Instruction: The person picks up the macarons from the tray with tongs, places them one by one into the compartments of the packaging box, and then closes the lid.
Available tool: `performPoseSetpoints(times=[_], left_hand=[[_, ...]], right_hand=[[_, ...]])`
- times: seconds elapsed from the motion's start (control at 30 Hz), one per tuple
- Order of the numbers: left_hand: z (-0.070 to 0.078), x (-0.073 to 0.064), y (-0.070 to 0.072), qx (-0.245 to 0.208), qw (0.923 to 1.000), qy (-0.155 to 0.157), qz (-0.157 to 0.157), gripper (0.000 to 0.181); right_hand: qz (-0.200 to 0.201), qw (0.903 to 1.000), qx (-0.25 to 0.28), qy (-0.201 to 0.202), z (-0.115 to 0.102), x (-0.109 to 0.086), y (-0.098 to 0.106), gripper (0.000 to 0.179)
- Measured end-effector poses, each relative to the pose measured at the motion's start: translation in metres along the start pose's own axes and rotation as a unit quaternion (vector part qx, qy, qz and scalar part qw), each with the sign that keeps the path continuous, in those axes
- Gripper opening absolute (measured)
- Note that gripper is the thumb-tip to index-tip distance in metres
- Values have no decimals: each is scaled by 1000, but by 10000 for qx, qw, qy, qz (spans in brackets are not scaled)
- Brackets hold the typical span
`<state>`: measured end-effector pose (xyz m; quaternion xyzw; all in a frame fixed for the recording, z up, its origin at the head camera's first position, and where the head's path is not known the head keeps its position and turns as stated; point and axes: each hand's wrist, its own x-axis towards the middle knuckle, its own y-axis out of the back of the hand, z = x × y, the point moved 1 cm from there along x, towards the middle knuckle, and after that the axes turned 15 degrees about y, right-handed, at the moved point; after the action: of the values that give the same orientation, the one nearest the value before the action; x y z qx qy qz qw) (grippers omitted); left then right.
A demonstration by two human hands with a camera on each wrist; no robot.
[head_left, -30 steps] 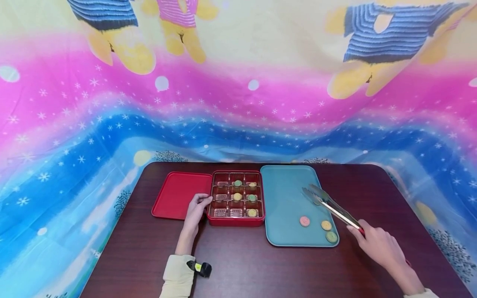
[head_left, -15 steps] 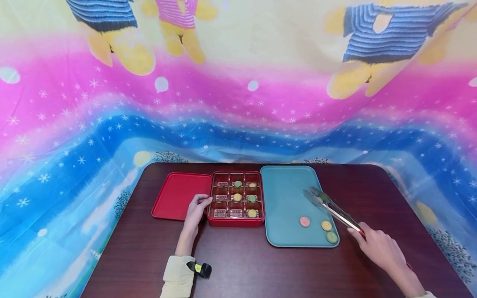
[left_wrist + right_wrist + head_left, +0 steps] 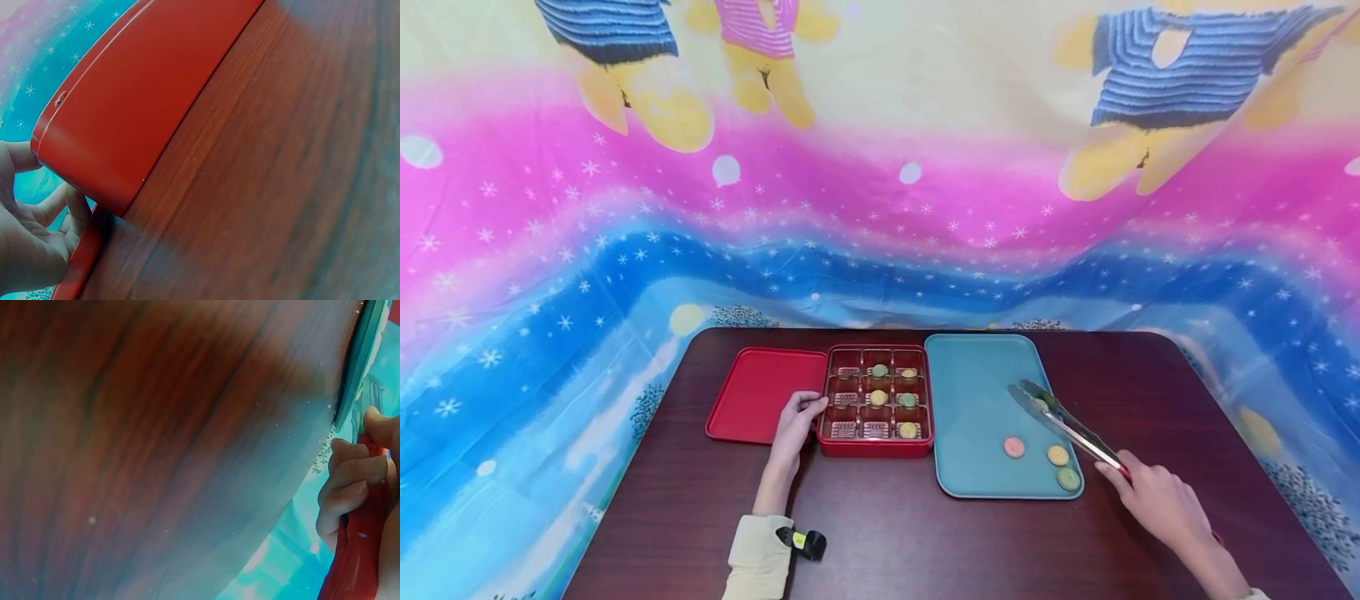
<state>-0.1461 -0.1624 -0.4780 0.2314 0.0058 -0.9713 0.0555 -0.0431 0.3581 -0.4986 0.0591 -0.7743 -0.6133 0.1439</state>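
My left hand (image 3: 793,423) holds the left side of a red box (image 3: 876,448). In the left wrist view, its fingers are curled near the box's corner, with one digit at the rim. The box has a clear divided insert; green and yellow round cookies sit in its middle and right columns. My right hand (image 3: 1165,502) grips metal tongs (image 3: 1086,439) by their red handles. The tongs' tips are close together over the teal tray (image 3: 973,417), with a small pale patch showing between the arms. A pink cookie (image 3: 1014,447), a yellow cookie (image 3: 1057,455) and a green cookie (image 3: 1068,479) lie on the tray.
A red lid (image 3: 760,392) lies left of the box, partly behind my left hand. The teal tray stands right beside the box's right side. All rest on a dark wooden table (image 3: 880,533), with a printed cloth (image 3: 880,225) hanging behind its far edge.
The tongs' arms have drawn closer together, and my right hand has shifted slightly down and left. My left hand, the box and the cookies on the tray stay in place.
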Motion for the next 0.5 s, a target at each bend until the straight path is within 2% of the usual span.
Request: performPoseSetpoints(times=[0.4, 0.5], left_hand=[[1, -2, 0, 3, 10000, -19, -5, 28], [-6, 9, 1, 9, 10000, 20, 13, 29]], right_hand=[[648, 9972, -244, 276, 3, -3, -5, 29], [723, 9965, -258, 324, 4, -3, -5, 31]])
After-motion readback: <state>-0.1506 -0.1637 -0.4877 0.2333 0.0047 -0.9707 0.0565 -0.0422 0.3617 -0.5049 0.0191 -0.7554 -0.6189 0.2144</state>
